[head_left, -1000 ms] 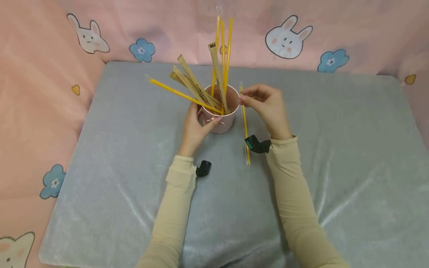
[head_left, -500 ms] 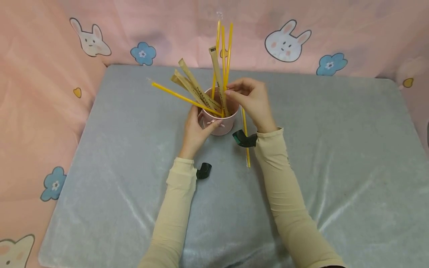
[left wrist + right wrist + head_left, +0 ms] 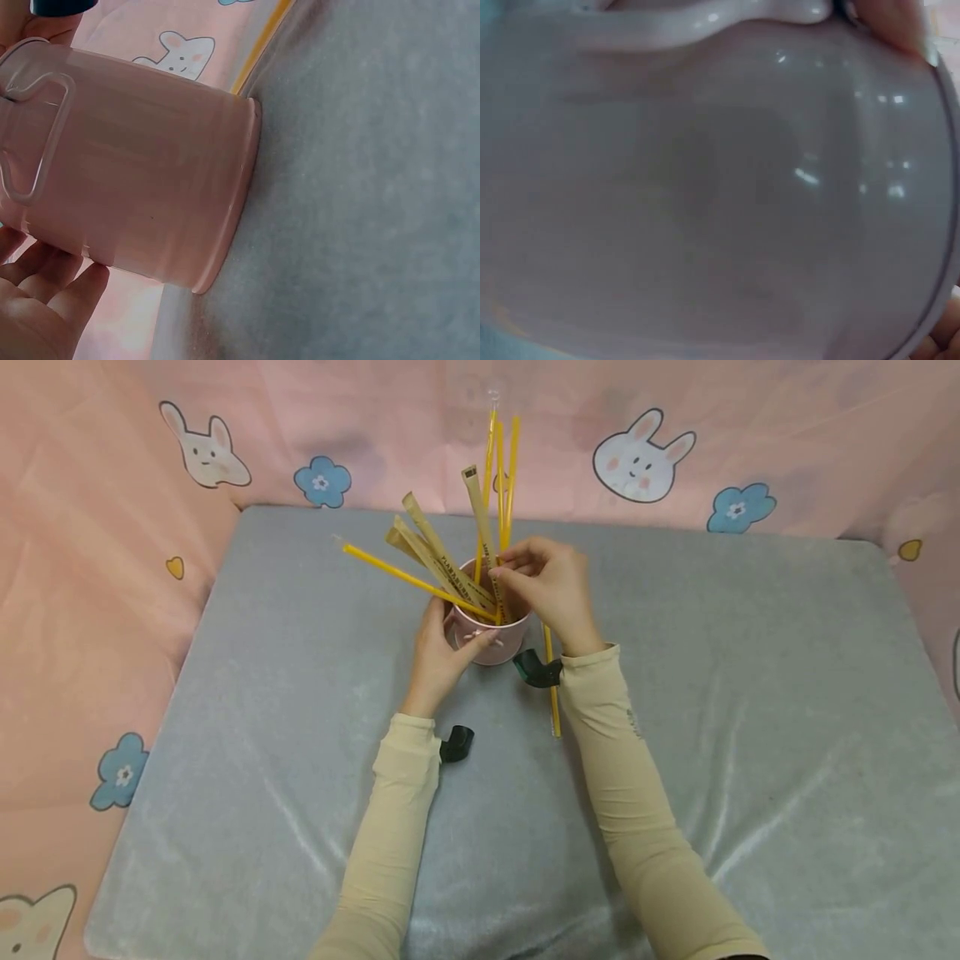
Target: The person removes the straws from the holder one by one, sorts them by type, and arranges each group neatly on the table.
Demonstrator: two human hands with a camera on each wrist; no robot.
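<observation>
A small pink bucket stands upright on the grey cloth, full of straws. My left hand grips it from the left, thumb across the front just under the rim; the left wrist view shows fingers along the bucket wall. Over the bucket's right side, my right hand pinches a brown paper-wrapped straw between thumb and forefinger. Just behind it rise several yellow straws. More paper-wrapped straws and one yellow straw lean out to the left. Pink bucket wall fills the right wrist view.
A yellow straw in a clear wrapper lies on the table to the right of the bucket, partly hidden under the right wrist. Grey cloth covers the table. A pink curtain with rabbits and flowers hangs behind it.
My right hand has moved left from the wrapped yellow straw on the table to the straws in the bucket. The pinched paper-wrapped straw has tipped slightly left. The left hand has stayed on the bucket.
</observation>
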